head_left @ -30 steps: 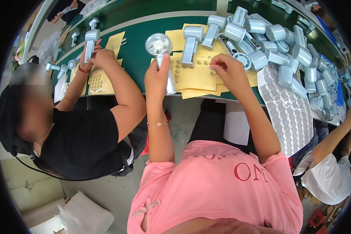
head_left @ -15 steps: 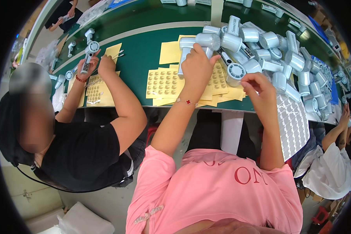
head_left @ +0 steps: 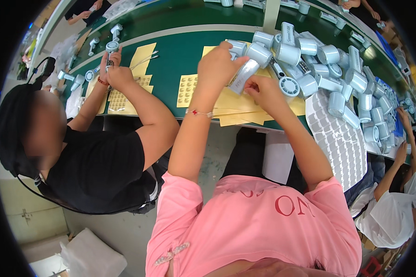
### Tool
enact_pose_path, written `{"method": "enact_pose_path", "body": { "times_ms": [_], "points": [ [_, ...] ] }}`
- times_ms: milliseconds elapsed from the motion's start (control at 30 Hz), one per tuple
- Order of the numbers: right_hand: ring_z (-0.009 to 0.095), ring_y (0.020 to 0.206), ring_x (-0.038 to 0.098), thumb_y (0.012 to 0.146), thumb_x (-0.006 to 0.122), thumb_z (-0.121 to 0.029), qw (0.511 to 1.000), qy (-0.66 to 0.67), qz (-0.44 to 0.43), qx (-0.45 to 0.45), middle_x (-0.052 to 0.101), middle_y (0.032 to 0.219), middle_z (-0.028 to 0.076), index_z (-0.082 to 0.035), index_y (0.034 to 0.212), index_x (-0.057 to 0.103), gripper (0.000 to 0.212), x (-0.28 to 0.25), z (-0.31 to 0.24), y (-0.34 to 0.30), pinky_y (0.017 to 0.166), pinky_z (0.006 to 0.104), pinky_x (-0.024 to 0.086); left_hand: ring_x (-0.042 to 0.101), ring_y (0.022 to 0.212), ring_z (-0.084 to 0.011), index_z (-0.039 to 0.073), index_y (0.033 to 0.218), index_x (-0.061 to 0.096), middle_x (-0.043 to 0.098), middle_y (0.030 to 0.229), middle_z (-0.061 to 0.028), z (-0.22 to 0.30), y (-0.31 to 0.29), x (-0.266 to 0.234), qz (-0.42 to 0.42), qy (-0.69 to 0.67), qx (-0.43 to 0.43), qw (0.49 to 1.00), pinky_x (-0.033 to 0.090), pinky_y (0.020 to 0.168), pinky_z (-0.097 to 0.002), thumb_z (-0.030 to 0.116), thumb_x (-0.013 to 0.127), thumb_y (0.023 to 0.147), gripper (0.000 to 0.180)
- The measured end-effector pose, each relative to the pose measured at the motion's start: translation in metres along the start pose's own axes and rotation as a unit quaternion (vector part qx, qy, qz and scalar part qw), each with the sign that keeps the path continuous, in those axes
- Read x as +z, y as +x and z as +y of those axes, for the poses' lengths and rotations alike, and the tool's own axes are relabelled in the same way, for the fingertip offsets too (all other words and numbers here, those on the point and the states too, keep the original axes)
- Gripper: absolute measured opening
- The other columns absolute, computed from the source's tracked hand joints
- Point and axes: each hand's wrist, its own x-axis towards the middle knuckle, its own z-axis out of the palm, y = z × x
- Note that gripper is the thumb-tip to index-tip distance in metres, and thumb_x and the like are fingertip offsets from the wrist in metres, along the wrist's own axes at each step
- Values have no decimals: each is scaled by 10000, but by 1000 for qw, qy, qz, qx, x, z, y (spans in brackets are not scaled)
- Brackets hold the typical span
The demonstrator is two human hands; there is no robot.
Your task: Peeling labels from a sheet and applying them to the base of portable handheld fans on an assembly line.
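My left hand is closed around a pale blue handheld fan, whose flat handle slants toward me over the yellow sheets. Close to the handle's lower end, my right hand has its fingertips pinched together. Anything small between those fingertips is hidden. Under both hands lie overlapping yellow sheets. One sheet, left of my left wrist, carries rows of small dark labels. Just right of my right hand lies a fan with a round vented end.
A large heap of pale blue fans covers the right of the green table. A silvery sticker sheet hangs over the front edge. At left, a co-worker in black handles another fan. An upright post stands behind.
My left hand has shifted left and tilted the fan. My right hand has come left from beside the vented fan to the held fan's handle. The silvery sheet shows more fully.
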Motion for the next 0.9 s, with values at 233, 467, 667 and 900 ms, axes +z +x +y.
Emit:
{"method": "enact_pose_path", "body": {
  "times_ms": [233,467,667,900],
  "points": [
    [343,794,626,778,645,-75,995,-89,-3,47,631,875,157,-23,910,567,162,16,-2,-11,677,429,491,662,835,-251,71,1072,652,695,910,-84,-37,55,-22,108,-4,-50,993,509,742,-348,450,682,791,474],
    [374,852,577,815,602,-44,986,-162,-43,-6,539,927,202,6,964,514,180,7,-13,-22,701,444,472,664,868,-316,80,972,684,694,909,-121,-97,229,38,119,74,-24,990,532,768,-418,263,629,814,248],
    [156,629,648,842,580,3,986,-137,-58,70,642,800,92,16,879,653,83,-176,-31,1,510,261,511,520,1191,-319,109,1264,535,421,1404,-155,-159,374,83,94,182,70,976,466,962,-424,78,509,829,437],
    [232,794,683,828,633,-231,928,-303,-159,149,709,882,143,-99,1083,690,292,-296,82,284,751,390,567,377,1339,-322,297,1380,428,375,1468,-119,-201,437,141,19,268,104,958,310,1093,-516,59,498,827,606]
  ]
}}
